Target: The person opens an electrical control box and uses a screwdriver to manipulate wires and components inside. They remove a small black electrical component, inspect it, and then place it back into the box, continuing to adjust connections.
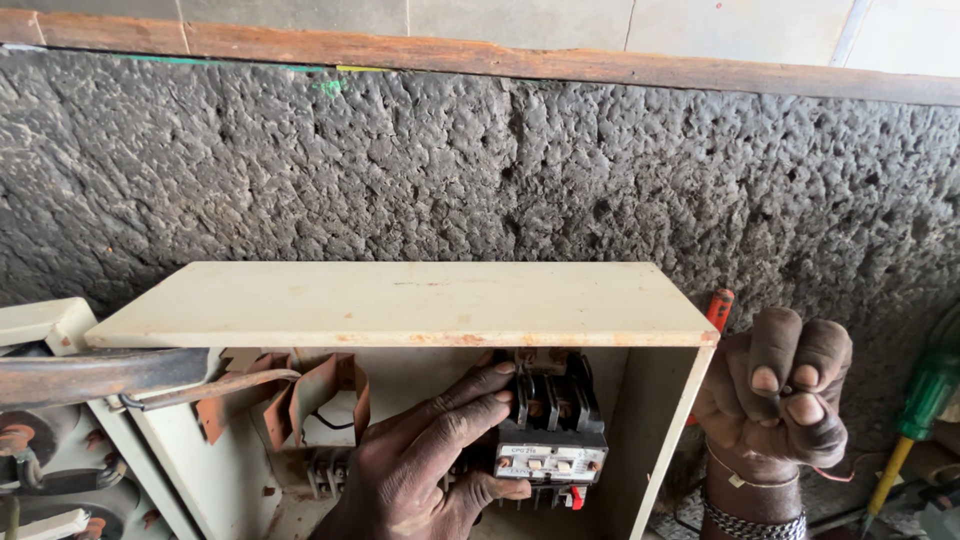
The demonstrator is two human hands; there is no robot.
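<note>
A black and grey contactor (552, 430) with a pale front plate sits inside an open cream metal box (400, 305), at its right side. My left hand (425, 465) reaches in from below and grips the contactor's left side, fingers along its top and thumb under its front. My right hand (780, 395) is outside the box, just right of its side wall, raised with the fingers curled tight into the palm. Nothing shows between those fingers. A beaded band circles that wrist.
Bent copper-coloured metal brackets (320, 395) fill the box's left half. A red tool handle (719, 306) pokes up behind the box's right wall. A green-handled screwdriver (925, 400) leans at far right. A rough dark wall (500, 170) stands behind, with other electrical gear (40, 450) at left.
</note>
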